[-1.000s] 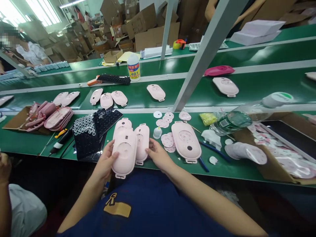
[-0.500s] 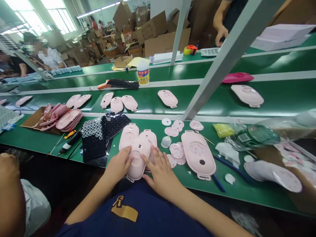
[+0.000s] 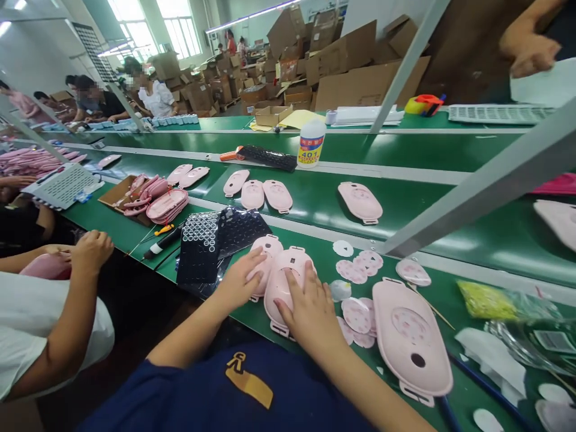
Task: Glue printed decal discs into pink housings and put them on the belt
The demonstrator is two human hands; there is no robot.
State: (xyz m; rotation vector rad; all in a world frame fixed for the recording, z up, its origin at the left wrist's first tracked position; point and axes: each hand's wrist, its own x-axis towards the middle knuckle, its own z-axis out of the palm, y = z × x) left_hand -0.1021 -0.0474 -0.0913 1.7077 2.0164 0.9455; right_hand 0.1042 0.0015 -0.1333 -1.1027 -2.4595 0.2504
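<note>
My right hand [image 3: 310,306] lies flat, fingers spread, on top of a pink oval plastic shell [image 3: 283,288] at the near edge of the green bench [image 3: 315,351]. Beside it, my left hand [image 3: 240,279] rests on the left side of the same shell and touches a second pink shell [image 3: 265,249] behind it. A larger pink shell [image 3: 411,336] with a round hole lies to the right. Round pink stickers [image 3: 357,270] are scattered between them.
A black sheet of ring pads [image 3: 216,240] lies left of my hands. More pink shells [image 3: 263,193] sit on the conveyor behind, with a white 401 glue bottle [image 3: 311,143]. A co-worker's arm and hand [image 3: 87,255] are at the left. A slanted metal post [image 3: 477,192] crosses on the right.
My view has swung left and nearer. The shell I held up a second ago now lies on the bench, and both hands have come down onto it, the right palm flat on top.
</note>
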